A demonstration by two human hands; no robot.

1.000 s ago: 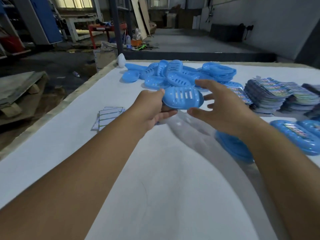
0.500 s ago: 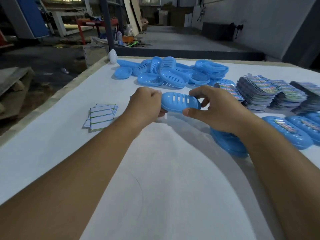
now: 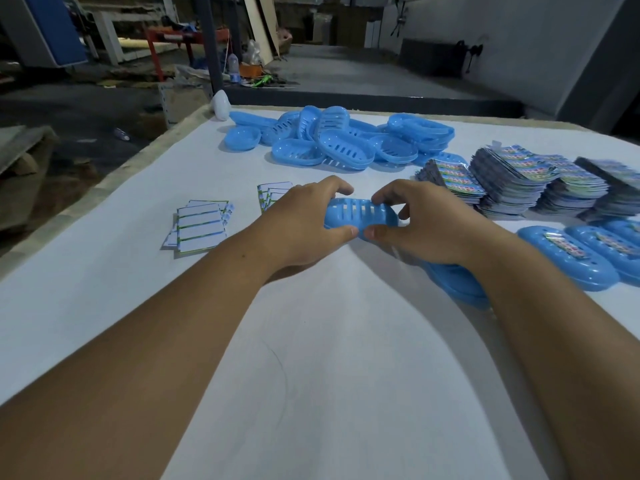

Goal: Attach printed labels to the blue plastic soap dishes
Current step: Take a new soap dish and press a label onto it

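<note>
The soap dish (image 3: 360, 216) is held just above the middle of the bench (image 3: 311, 393), its long axis running left to right, parallel to the far edge. Its slotted face is turned up and slightly toward the far edge, so a row of short slots shows along the top. The left hand (image 3: 304, 223) grips the left end, thumb on the near side and fingers curled over the far rim. The right hand (image 3: 426, 226) grips the right end the same way, thumb near, fingers over the top. Both ends of the dish are covered by the hands, and its underside cannot be seen.

Under the right wrist lies a stack of blue dishes (image 3: 460, 282), mostly hidden by the forearm. Toward the right edge sit labelled dishes (image 3: 568, 258), each with a colourful strip along its length; the row is cut off by the frame. Behind them, stacks of printed labels (image 3: 512, 178) stand along the right side; their print is too small to read. Near the far edge is a loose pile of plain blue dishes (image 3: 332, 140), lying at mixed angles. A white rounded object (image 3: 221, 105) stands at the far left corner; what it is cannot be made out. Toward the left edge lie white cards with green borders (image 3: 199, 226), fanned out, and a second small bunch (image 3: 273, 194) is partly hidden behind the left hand.
</note>
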